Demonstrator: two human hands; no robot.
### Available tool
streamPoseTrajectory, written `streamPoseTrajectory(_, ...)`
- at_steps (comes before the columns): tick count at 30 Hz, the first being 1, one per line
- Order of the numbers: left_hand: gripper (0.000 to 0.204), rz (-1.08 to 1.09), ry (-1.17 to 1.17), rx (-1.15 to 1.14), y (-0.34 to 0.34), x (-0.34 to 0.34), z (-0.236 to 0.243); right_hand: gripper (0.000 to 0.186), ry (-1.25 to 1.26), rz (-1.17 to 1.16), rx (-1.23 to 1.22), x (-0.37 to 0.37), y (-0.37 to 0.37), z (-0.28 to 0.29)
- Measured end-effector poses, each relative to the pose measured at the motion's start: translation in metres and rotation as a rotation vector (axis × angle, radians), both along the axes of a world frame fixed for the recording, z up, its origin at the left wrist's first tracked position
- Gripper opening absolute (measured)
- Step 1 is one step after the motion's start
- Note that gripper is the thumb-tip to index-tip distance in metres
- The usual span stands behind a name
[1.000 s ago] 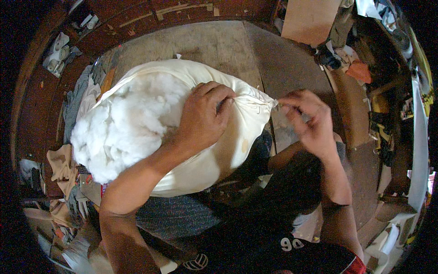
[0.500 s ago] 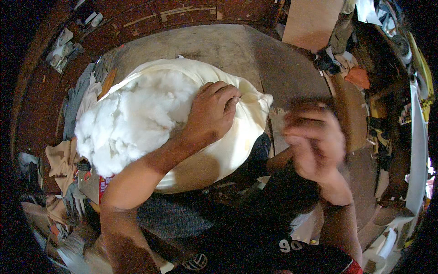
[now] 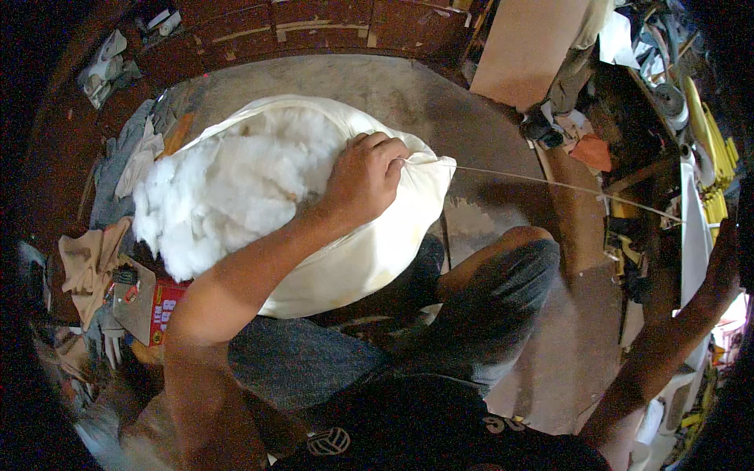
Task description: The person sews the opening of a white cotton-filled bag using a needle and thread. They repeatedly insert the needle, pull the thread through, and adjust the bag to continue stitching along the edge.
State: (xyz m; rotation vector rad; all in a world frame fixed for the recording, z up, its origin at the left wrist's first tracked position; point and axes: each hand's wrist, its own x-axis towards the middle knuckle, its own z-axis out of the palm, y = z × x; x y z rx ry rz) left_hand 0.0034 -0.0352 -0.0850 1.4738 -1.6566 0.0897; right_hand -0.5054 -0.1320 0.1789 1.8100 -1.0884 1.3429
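A rounded cream cloth cover (image 3: 377,243) lies across my lap, its wide mouth gaping at the upper left. Fluffy white stuffing (image 3: 228,184) fills it and bulges out on the left side. My left hand (image 3: 365,177) is closed on the gathered cloth edge near the cover's right end. From that end a thin, light thread (image 3: 550,182) runs taut to the right. My right hand (image 3: 726,239) is stretched far out at the dark right rim, where the thread leads to it; its fingers are mostly lost in shadow. No needle can be made out.
Beyond the cover lies a worn brown board floor (image 3: 377,82). A red box (image 3: 163,310) and crumpled tan cloth (image 3: 88,263) sit at the left. A leaning board (image 3: 526,55), an orange scrap (image 3: 591,153) and yellow items (image 3: 711,149) crowd the right side.
My right hand has swung from beside the cover out to the far right, and the thread is now drawn tight. My left hand keeps its grip on the cloth edge.
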Motion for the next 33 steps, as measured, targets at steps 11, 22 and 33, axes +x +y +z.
streamPoseTrajectory(11,0.006,0.048,0.002,-0.004,-0.002,0.002,0.004,0.038,-0.103,-0.630,0.775,-0.361,0.001,-0.170)
streamPoseTrajectory(22,0.009,0.056,-0.018,0.023,-0.005,0.009,0.005,0.037,-0.278,-0.945,0.962,-0.375,0.157,-0.312)
streamPoseTrajectory(33,0.009,0.059,-0.016,0.071,-0.005,0.006,0.010,0.036,-0.263,-1.177,1.030,-0.410,0.258,-0.376)
